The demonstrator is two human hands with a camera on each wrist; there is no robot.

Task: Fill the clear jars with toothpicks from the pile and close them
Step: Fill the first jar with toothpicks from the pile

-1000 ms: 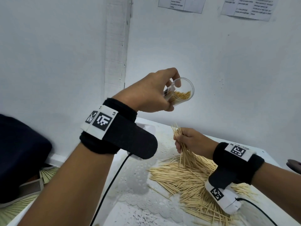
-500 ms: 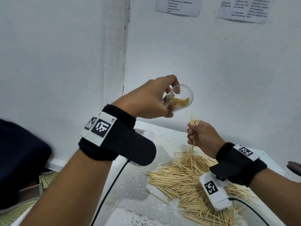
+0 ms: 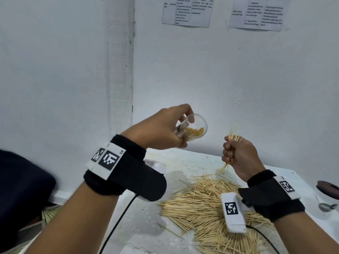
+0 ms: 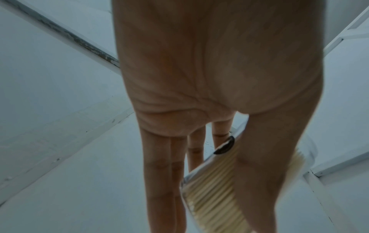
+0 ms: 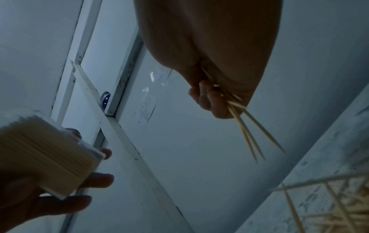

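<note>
Jar (image 3: pixel 194 130) left of toothpick bundle (image 3: pixel 233 139), above pile (image 3: pixel 207 204)

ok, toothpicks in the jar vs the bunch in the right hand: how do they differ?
The toothpicks in the clear jar, which the left hand holds tilted, lie packed parallel; the bunch gripped by the right hand splays at both ends. The jar's load is plainly larger than the bunch. The jar's sit behind clear walls; the bunch sticks bare out of the fist. Both are the same pale wood, held above the pile.

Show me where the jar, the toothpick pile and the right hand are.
jar (image 3: pixel 199 125): head view, clear rim.
pile (image 3: pixel 198 204): head view, middle of the heap.
right hand (image 3: pixel 238 154): head view, back of the fist.
</note>
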